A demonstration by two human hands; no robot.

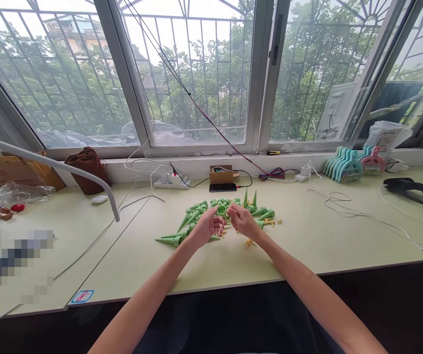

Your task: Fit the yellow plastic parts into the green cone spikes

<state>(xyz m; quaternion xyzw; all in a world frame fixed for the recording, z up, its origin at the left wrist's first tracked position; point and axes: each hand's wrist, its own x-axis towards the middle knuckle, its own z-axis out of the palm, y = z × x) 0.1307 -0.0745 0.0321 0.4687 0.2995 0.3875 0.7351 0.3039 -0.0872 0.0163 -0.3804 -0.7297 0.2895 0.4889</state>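
In the middle of the table, my left hand (211,225) is closed around a green plastic spike (221,211), with its round hollow end turned up towards me. My right hand (243,221) is just right of that rim, fingers pinched together; whatever is between them is too small to make out. Around both hands lies a pile of similar green spikes (196,212), several on their sides, and a couple standing point up (254,199) behind my right hand. Small yellow plastic pieces (248,242) are scattered below and to the right of my right hand.
Behind the pile are a phone (222,187), a small cardboard box (221,176) and a power strip (172,183). Turquoise plastic hangers (344,164) and black sunglasses-like object (413,191) sit right. A brown pouch (89,169) stands left, near a curved white bar (86,172).
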